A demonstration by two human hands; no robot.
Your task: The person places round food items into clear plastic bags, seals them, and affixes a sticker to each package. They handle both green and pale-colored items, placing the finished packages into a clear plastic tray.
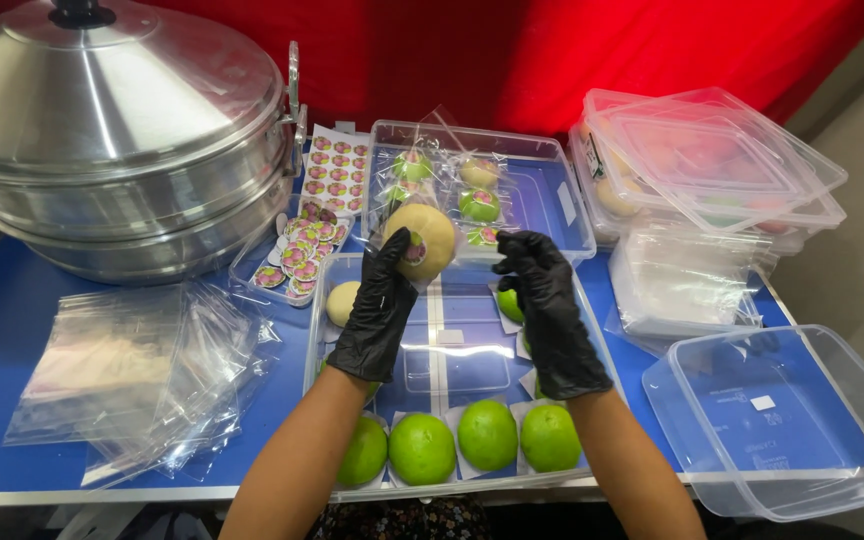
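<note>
Midway through bagging, the left hand (pixel 384 300) pinches a sticker-sealed pale bun (pixel 422 240), right hand (pixel 542 290) loosely curled, empty, beside it.

Steamer (pixel 122 140) cut off at left and top, sticker designs (pixel 337 170) too small, open container (pixel 782 420) clipped right

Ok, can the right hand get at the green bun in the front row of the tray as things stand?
Probably yes. The right hand is empty and hovers over the tray; the green bun lies uncovered just below its wrist, with nothing between them.
</note>
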